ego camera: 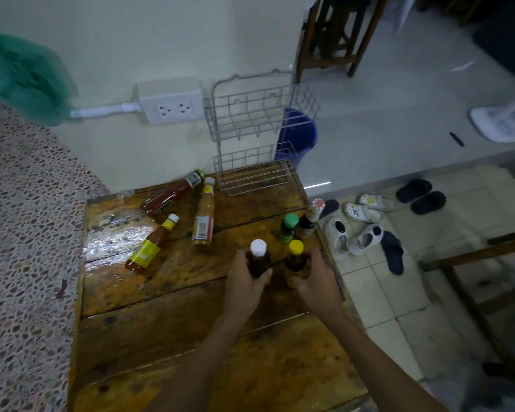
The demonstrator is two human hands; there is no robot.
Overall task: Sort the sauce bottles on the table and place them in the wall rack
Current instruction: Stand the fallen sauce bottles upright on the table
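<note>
My left hand [244, 285] grips a dark bottle with a white cap [258, 257], upright on the wooden table [167, 316]. My right hand [317, 281] wraps a dark bottle with a yellow cap [295, 260] beside it. Behind them stand a green-capped bottle [288, 228] and a dark bottle with a red-and-white cap [309, 220]. Three bottles lie flat: a red ketchup bottle [170, 194], an orange sauce bottle [204, 217] and a yellow-labelled chilli bottle [150, 243]. The two-tier wire rack [259, 129] hangs on the wall above the table's far edge, holding nothing.
A wall socket [173, 104] sits left of the rack. A terrazzo counter [27, 233] borders the table on the left. Right of the table, the floor holds several shoes [366, 227], a blue bin [299, 135] and a fan base [497, 123].
</note>
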